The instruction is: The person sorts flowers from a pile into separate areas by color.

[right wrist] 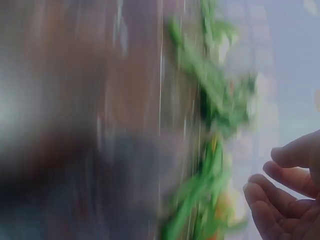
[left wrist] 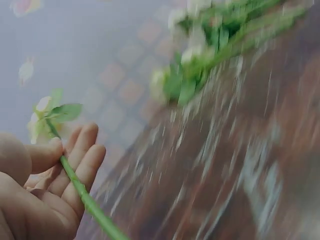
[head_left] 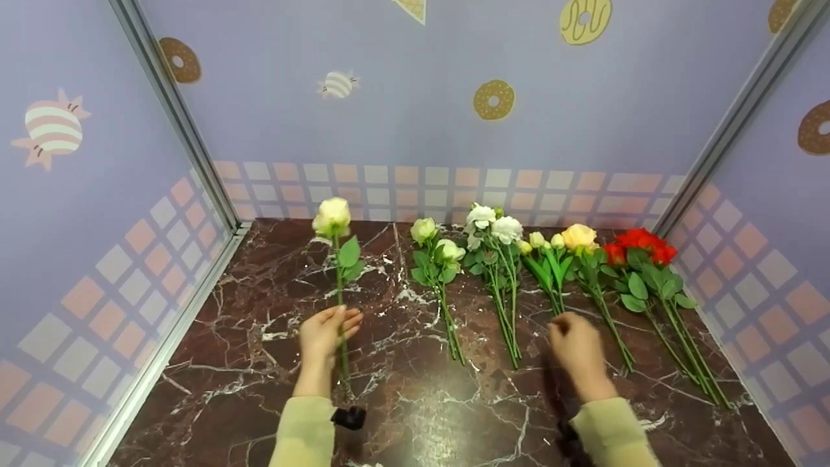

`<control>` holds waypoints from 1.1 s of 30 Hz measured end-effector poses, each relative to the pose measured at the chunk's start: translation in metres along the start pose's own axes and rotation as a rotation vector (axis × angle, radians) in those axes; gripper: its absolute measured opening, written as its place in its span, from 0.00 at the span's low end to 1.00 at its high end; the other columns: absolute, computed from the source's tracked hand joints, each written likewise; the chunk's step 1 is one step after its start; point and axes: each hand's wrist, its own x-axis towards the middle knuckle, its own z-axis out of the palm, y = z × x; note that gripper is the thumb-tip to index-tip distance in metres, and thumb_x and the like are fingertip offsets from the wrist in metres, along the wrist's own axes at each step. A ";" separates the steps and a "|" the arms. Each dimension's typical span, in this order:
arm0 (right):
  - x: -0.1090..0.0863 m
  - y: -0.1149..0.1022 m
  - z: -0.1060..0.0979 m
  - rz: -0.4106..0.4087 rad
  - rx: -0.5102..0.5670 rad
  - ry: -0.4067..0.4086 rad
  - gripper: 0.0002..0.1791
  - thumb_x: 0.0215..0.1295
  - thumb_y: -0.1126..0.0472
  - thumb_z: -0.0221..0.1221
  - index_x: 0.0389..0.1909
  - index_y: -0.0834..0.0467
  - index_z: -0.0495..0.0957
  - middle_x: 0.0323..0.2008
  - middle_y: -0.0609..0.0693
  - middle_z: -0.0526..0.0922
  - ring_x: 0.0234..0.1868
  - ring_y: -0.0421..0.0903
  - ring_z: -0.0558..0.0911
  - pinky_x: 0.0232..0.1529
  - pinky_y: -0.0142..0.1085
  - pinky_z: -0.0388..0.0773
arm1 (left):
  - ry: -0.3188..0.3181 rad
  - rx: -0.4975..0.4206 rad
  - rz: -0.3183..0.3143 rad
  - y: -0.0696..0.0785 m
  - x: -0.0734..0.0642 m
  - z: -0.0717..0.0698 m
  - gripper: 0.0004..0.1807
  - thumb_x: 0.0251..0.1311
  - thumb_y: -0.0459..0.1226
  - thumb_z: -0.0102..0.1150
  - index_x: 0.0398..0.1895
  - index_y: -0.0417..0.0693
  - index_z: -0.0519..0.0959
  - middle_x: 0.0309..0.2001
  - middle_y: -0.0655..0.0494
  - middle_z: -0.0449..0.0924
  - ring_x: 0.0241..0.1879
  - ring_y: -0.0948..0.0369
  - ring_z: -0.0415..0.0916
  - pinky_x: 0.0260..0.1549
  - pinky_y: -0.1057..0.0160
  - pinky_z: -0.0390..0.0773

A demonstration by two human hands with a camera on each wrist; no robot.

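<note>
My left hand (head_left: 329, 331) pinches the green stem of a single pale yellow-white rose (head_left: 333, 217) between thumb and fingers. In the left wrist view the stem (left wrist: 87, 197) crosses the palm, and the other fingers are spread out. The bloom points toward the back wall. My right hand (head_left: 577, 347) is over the table by the lower stems of the small yellow tulips (head_left: 548, 259). Its fingers are loosely bent with nothing between them in the right wrist view, where the flowers behind are blurred.
Along the back of the dark marble table (head_left: 389, 415) lie greenish-white roses (head_left: 434, 246), white flowers (head_left: 496, 230), a peach-yellow rose (head_left: 579, 237) and red roses (head_left: 642, 246), stems toward me. Patterned walls (head_left: 415, 117) stand at the back and both sides.
</note>
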 end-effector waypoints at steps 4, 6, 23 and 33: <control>-0.012 -0.031 0.022 -0.066 0.086 -0.028 0.07 0.67 0.66 0.64 0.42 0.65 0.85 0.40 0.63 0.89 0.41 0.59 0.87 0.46 0.55 0.84 | -0.051 -0.056 0.011 -0.002 -0.011 0.029 0.15 0.74 0.30 0.55 0.55 0.24 0.76 0.43 0.36 0.89 0.37 0.57 0.91 0.47 0.56 0.89; -0.019 -0.047 0.031 -0.096 0.137 -0.051 0.06 0.65 0.67 0.66 0.40 0.63 0.86 0.38 0.60 0.89 0.39 0.56 0.87 0.45 0.52 0.86 | -0.073 -0.054 0.002 -0.003 -0.017 0.043 0.15 0.74 0.31 0.55 0.56 0.27 0.77 0.45 0.36 0.88 0.39 0.57 0.90 0.48 0.57 0.89; -0.072 -0.126 0.079 -0.061 0.759 -0.481 0.15 0.72 0.68 0.60 0.52 0.76 0.78 0.42 0.70 0.88 0.42 0.67 0.89 0.42 0.42 0.90 | -0.318 -0.177 -0.025 -0.047 -0.059 0.124 0.11 0.78 0.30 0.47 0.52 0.29 0.75 0.47 0.36 0.88 0.43 0.57 0.90 0.56 0.49 0.85; -0.074 -0.113 0.083 0.076 0.779 -0.403 0.11 0.69 0.70 0.62 0.47 0.74 0.81 0.36 0.67 0.89 0.33 0.55 0.90 0.28 0.37 0.87 | -0.375 -0.094 -0.066 -0.053 -0.061 0.127 0.16 0.77 0.31 0.51 0.57 0.24 0.74 0.46 0.37 0.89 0.45 0.53 0.90 0.56 0.48 0.85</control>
